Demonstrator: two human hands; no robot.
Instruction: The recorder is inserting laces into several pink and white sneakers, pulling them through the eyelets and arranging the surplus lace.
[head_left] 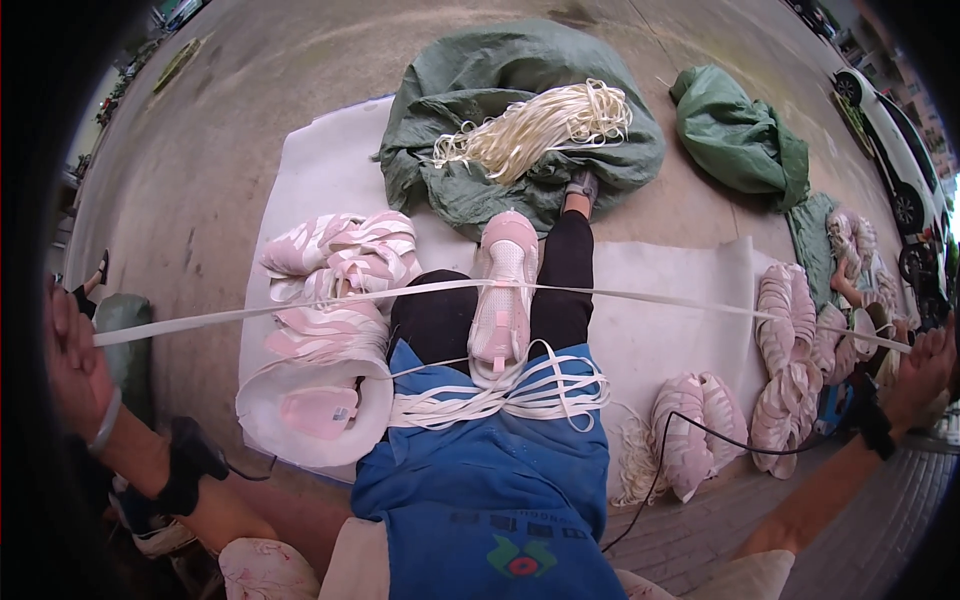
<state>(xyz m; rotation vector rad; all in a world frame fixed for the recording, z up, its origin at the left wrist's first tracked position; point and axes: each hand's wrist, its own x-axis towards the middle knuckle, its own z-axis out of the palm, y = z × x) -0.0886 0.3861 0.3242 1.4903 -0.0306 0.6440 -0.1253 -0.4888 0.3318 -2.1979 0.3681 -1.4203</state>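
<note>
A long white shoelace (pixel 420 289) is pulled taut across the view, crossing the pink and white shoe upper (pixel 508 245) in my lap. My left hand (pixel 75 345) grips one end at the far left, fingers closed. At the far right my right hand (pixel 922 370) is closed round the other end. The upper rests between my knees, toe pointing away from me; the lace appears to run through its front eyelets. Below its heel, a bunch of loose white laces (pixel 450 405) lies over my blue apron (pixel 480 465).
Ahead, a green sack (pixel 440 85) bears a heap of cream laces (pixel 560 120). Stacked pink uppers (pixel 335 250) lie at left beside a white round container (pixel 375 410). More uppers (pixel 685 425) stand at right, near a thin black cable (pixel 745 445). A parked white car (pixel 895 150) is farther right.
</note>
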